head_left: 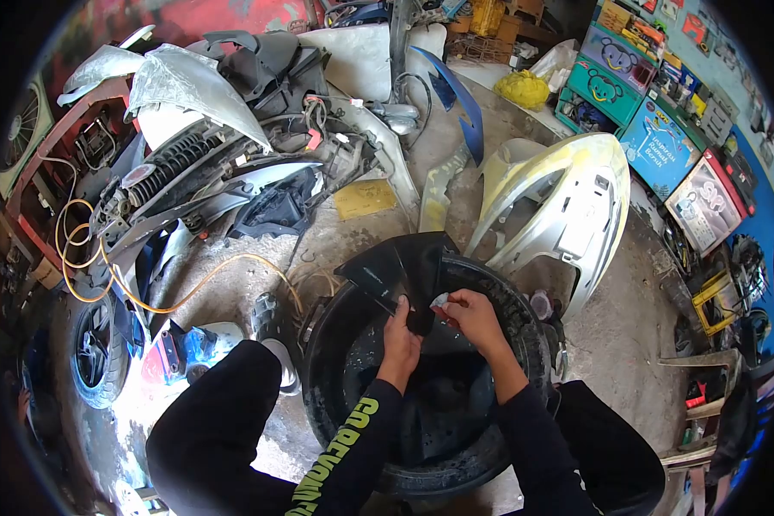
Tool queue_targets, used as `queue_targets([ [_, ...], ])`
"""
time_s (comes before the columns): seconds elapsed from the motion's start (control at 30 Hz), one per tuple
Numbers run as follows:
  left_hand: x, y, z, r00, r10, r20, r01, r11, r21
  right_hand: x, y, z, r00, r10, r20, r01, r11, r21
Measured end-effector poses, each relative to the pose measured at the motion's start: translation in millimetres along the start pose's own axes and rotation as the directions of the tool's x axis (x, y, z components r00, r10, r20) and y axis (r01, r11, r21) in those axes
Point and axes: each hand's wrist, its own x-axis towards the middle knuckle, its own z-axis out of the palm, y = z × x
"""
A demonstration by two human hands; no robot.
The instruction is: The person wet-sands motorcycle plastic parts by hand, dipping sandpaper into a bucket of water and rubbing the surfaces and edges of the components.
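Observation:
A black plastic motorcycle panel (385, 268) is tilted over the far rim of a large black tub (325, 378). My left hand (400, 342) grips the panel's lower edge, thumb on its face. Just to the right, my right hand (473, 320) is closed with its fingertips pinching a small whitish and reddish scrap (439, 303), close to the panel; its exact kind is too small to make out. Dark water with drops and reflections shows inside the tub below both hands.
A heap of motorcycle fairings (181, 90) lies at the upper left, with a yellow hose (189, 305) across the floor. A sanded fairing (568, 202) stands right of the tub. Colourful drawers (606, 82) line the right side; a wheel (95, 353) lies at left.

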Motion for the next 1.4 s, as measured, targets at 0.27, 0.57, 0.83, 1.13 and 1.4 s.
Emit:
queue_targets([
  [0.27, 2.2, -0.4, 0.5, 0.999, -0.036, -0.009, 0.036, 0.998, -0.044, -16.0, -19.2, 3.0, 1.0, 0.024, 0.011, -0.024, 0.998, 0.052],
  [0.57, -3.1, 2.1, 5.7, 1.0, -0.014, 0.027, 0.014, 1.0, 0.018, -25.1, -19.7, 5.7, 0.994, 0.0, 0.108, -0.034, 0.949, 0.312],
  [0.83, -7.5, 3.2, 10.7, 0.997, 0.047, 0.066, -0.058, 0.984, 0.17, -32.8, -19.2, 10.3, 0.997, 0.009, 0.077, -0.046, 0.866, 0.497],
  [1.13, -16.9, 6.5, 16.0, 0.992, 0.061, 0.107, -0.082, 0.976, 0.199, -35.5, -7.5, 12.9, 0.998, 0.038, -0.045, -0.012, 0.876, 0.482],
  [1.4, -20.9, 6.7, 17.2, 0.998, 0.033, 0.054, -0.041, 0.987, 0.155, -35.6, -4.5, 14.2, 0.992, 0.125, -0.034, -0.09, 0.851, 0.518],
])
